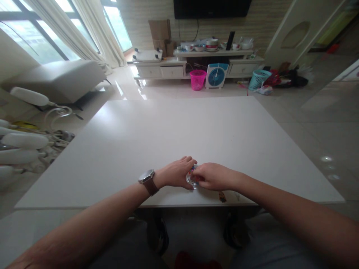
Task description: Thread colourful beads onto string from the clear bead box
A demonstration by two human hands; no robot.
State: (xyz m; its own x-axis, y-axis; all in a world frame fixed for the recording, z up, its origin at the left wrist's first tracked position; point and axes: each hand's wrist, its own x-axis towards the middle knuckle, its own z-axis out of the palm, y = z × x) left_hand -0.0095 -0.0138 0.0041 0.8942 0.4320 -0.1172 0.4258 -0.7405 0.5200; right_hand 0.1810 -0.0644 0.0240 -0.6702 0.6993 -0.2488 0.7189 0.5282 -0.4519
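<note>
A small clear container (191, 181) with bits of several colours in it stands near the front edge of the white table (179, 127). My left hand (179, 173), with a watch at the wrist, curves round its left side and grips it. From the right, my right hand (211, 176) reaches to the container's mouth with fingers pinched together. What those fingers hold, if anything, is hidden. Beside the right wrist, a small orange and dark piece (222, 197) lies on the table.
White padded pieces with curled stems (26, 141) crowd the table's left side. Beyond the table stand a pink basket (198, 80), a blue and white fan (217, 76) and a light blue basket (258, 80). Behind them is a low cabinet (150, 71) loaded with dishes.
</note>
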